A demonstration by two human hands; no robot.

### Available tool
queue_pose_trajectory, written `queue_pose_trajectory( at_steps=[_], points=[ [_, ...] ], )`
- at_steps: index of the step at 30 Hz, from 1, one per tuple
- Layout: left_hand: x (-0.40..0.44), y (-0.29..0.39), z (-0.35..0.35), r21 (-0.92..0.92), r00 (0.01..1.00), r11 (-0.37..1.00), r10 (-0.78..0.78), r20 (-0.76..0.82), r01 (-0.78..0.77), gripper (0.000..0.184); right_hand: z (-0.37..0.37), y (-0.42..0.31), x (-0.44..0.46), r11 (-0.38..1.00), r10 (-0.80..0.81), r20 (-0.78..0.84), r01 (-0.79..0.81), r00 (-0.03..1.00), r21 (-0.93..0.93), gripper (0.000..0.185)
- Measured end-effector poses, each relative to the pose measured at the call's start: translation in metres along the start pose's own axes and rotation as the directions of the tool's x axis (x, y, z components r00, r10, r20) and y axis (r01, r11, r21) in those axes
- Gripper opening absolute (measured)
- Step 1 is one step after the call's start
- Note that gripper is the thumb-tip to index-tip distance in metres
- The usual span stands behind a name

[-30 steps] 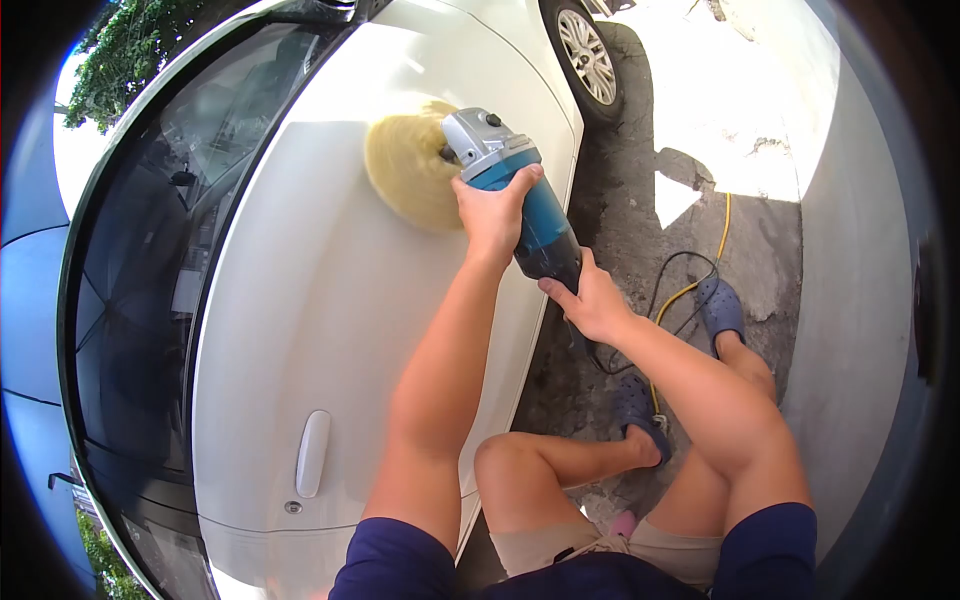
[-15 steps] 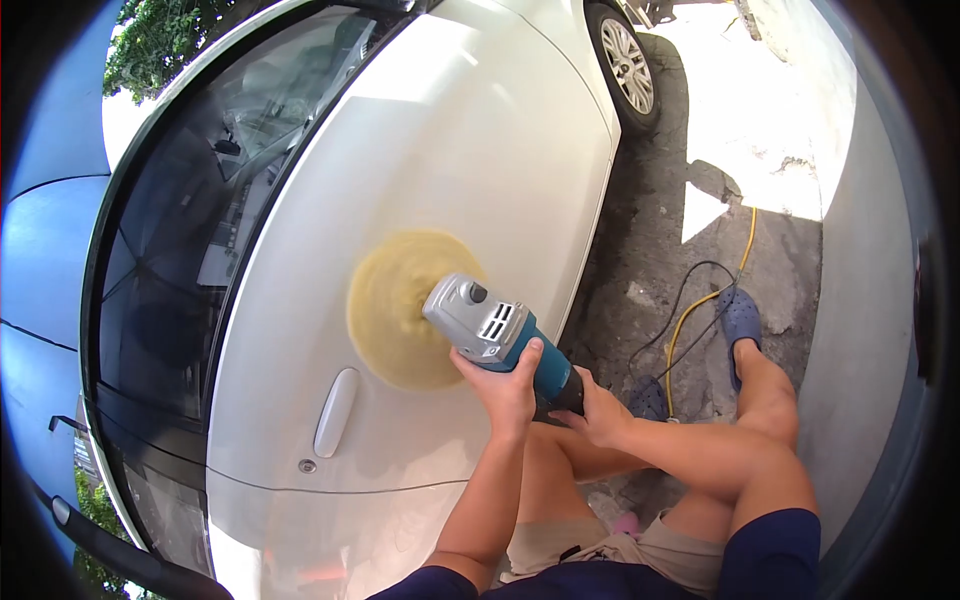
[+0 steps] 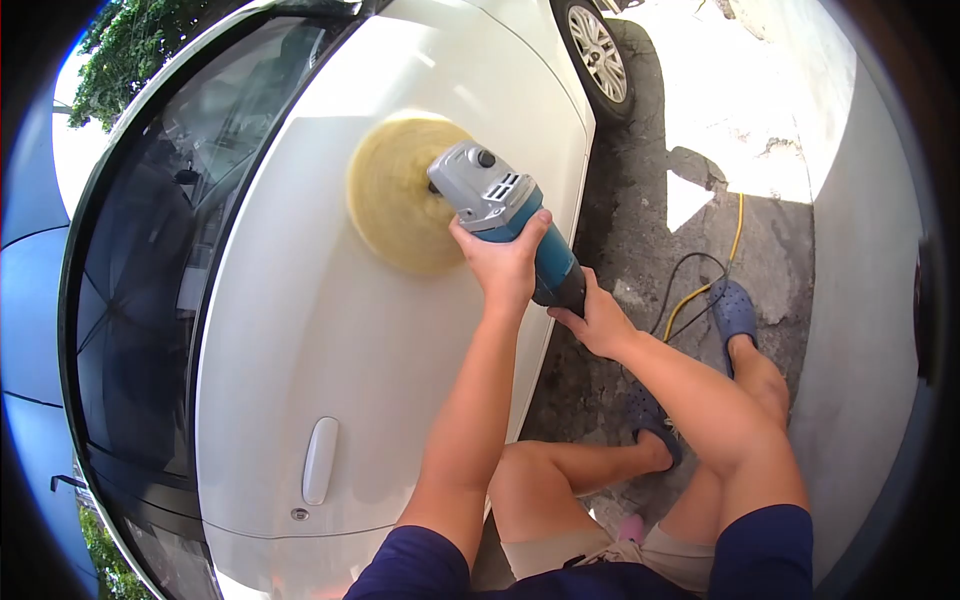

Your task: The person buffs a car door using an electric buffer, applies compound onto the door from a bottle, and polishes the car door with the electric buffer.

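A teal and grey power polisher [image 3: 512,205] is gripped in both hands. My left hand [image 3: 503,262] wraps round the body just behind its silver head, thumb on top. Round the black rear end closes my right hand [image 3: 603,318]. The yellow polishing pad [image 3: 402,200], blurred by spinning, lies against the white car door [image 3: 380,380]. Lower on the door are a white handle [image 3: 320,460] and a round keyhole [image 3: 300,514].
Dark car windows [image 3: 140,310] run along the left. A front wheel [image 3: 597,60] is at the top. Yellow and black cords [image 3: 690,295] lie on the concrete near a clog-shod foot [image 3: 735,308]. A grey wall [image 3: 865,400] stands at right.
The polisher and both hands have moved up the picture, away from the door handle towards the front wheel, arms stretched further. The view has shifted a little.
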State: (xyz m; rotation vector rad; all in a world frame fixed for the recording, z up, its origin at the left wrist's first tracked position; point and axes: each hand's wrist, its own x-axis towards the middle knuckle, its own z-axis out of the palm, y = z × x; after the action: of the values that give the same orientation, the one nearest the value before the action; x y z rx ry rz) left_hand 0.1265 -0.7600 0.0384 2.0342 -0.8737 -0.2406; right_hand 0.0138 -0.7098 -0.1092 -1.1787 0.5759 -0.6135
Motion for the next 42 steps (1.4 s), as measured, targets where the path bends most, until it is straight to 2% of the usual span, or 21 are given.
queue_pose_trajectory(
  at_steps=[1,3,4,7,8,11,12,15,16,18,21,25,26,29,32,35,38,39,41,42],
  points=[
    [0.017,0.002,0.013,0.015,0.999,1.0,-0.019,0.036,0.019,0.104,-0.002,0.0,0.014,1.0,0.001,-0.043,-0.001,0.999,-0.004,0.076],
    [0.051,0.002,0.035,0.184,0.995,0.981,-0.076,0.062,0.063,0.105,-0.012,-0.016,0.039,0.99,0.14,-0.042,-0.14,0.989,0.0,0.075],
    [0.068,0.003,0.046,0.194,0.989,0.977,-0.105,0.1,0.084,0.105,-0.013,-0.01,0.052,0.992,0.126,-0.064,-0.126,0.99,0.008,0.075],
    [0.11,0.001,0.078,0.305,0.976,0.946,-0.161,0.145,0.111,0.102,-0.03,-0.031,0.081,0.952,0.296,-0.033,-0.292,0.955,0.098,0.076],
    [0.12,0.001,0.088,0.353,0.973,0.929,-0.174,0.149,0.112,0.101,-0.026,-0.019,0.091,0.983,0.183,-0.152,-0.184,0.971,0.01,0.079],
    [0.136,0.007,0.102,0.425,0.941,0.893,-0.258,0.218,0.146,0.092,-0.03,-0.023,0.105,0.97,0.244,-0.163,-0.242,0.956,0.034,0.081],
    [0.136,0.006,0.105,0.449,0.952,0.881,-0.249,0.178,0.147,0.084,-0.031,-0.021,0.107,0.966,0.257,-0.144,-0.251,0.956,0.054,0.082],
    [0.134,0.008,0.096,0.424,0.923,0.894,-0.274,0.269,0.142,0.089,-0.03,-0.017,0.102,0.96,0.269,-0.091,-0.26,0.959,0.099,0.083],
    [0.129,0.01,0.092,0.432,0.939,0.891,-0.255,0.229,0.137,0.091,-0.027,-0.015,0.096,0.964,0.256,-0.085,-0.247,0.963,0.101,0.083],
    [0.108,0.009,0.08,0.447,0.967,0.885,-0.215,0.138,0.133,0.096,-0.018,-0.012,0.082,0.97,0.233,-0.074,-0.226,0.97,0.092,0.082],
    [0.079,0.005,0.048,0.407,0.97,0.908,-0.182,0.163,0.102,0.105,0.002,-0.007,0.051,0.977,0.204,-0.053,-0.2,0.978,0.073,0.078],
    [0.019,-0.004,-0.002,0.276,0.985,0.958,-0.122,0.126,0.083,0.101,0.032,0.003,-0.002,0.98,0.181,0.011,-0.181,0.983,0.082,0.071],
    [0.001,-0.002,-0.015,0.253,0.982,0.961,-0.148,0.116,0.115,0.101,0.041,0.008,-0.016,0.98,0.174,0.026,-0.176,0.984,0.09,0.07],
    [-0.046,-0.018,-0.056,0.23,0.99,0.97,-0.104,0.093,0.08,0.094,0.067,0.01,-0.061,0.98,0.155,0.071,-0.162,0.985,0.112,0.068],
    [-0.1,-0.021,-0.092,0.101,0.99,0.987,-0.131,0.049,0.126,0.105,0.085,0.018,-0.103,0.989,0.104,0.116,-0.115,0.988,0.098,0.07],
    [-0.145,-0.037,-0.129,-0.043,0.994,0.993,-0.111,-0.015,0.11,0.106,0.097,0.026,-0.133,0.997,0.056,0.204,-0.065,0.977,0.034,0.071],
    [-0.185,-0.027,-0.153,-0.086,0.993,0.995,-0.065,-0.103,0.056,0.098,0.102,0.024,-0.152,0.994,0.106,0.339,-0.105,0.935,-0.021,0.076],
    [-0.198,-0.033,-0.163,-0.046,0.992,0.998,-0.053,-0.11,0.049,0.097,0.102,0.023,-0.157,0.991,0.131,0.387,-0.123,0.913,-0.044,0.077],
    [-0.22,-0.057,-0.185,0.034,0.992,0.999,-0.028,-0.12,0.033,0.094,0.112,0.045,-0.169,0.994,0.086,0.406,-0.049,0.91,-0.1,0.078],
    [-0.231,-0.067,-0.192,0.017,0.992,0.999,-0.032,-0.119,0.034,0.091,0.115,0.055,-0.171,0.992,0.063,0.414,-0.011,0.908,-0.127,0.079]
  ],
)
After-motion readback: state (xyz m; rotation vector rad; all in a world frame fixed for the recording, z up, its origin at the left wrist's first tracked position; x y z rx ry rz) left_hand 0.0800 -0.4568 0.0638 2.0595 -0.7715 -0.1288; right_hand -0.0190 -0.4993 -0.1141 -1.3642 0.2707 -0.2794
